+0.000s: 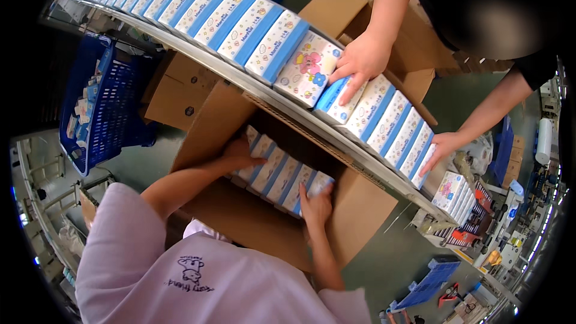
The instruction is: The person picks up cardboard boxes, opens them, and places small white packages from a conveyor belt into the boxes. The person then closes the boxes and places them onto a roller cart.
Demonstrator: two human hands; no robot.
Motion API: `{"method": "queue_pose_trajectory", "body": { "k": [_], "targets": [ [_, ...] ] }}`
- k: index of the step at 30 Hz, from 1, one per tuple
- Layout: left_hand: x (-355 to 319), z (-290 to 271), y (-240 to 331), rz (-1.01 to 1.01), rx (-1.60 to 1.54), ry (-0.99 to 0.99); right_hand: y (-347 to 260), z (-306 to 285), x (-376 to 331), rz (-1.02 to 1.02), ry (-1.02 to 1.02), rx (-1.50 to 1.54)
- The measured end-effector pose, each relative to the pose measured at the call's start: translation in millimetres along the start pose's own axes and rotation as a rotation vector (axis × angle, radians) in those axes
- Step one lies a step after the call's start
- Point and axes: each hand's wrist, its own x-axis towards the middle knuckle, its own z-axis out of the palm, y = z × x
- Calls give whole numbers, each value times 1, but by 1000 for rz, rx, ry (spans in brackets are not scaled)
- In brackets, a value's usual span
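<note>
Both my hands are down inside an open cardboard carton (362, 211). Between them lies a row of several white-and-blue tissue packs (277, 175), pressed side by side. My left hand (237, 155) is at the left end of the row, its fingers partly hidden by the packs and the carton's shade. At the right end my right hand (316, 206) closes on the last pack, thumb and fingers on either side of its corner.
A conveyor (231, 72) carrying a long line of similar packs (258, 39) crosses above the carton. Opposite, a co-worker's hands (363, 57) rest on packs there. To the left stand a blue basket (129, 93) with packs and a closed carton (177, 90).
</note>
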Motion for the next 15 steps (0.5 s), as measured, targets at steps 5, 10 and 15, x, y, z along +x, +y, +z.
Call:
{"method": "queue_pose_trajectory", "body": {
  "k": [5, 10, 15],
  "targets": [
    [74, 73, -29, 224, 315, 84, 15, 56, 82, -83, -420, -145],
    [52, 0, 18, 416, 347, -699, 7, 50, 74, -193, -573, -64],
    [75, 24, 2, 584, 488, -782, 38, 119, 123, -565, -588, 102]
  ]
}}
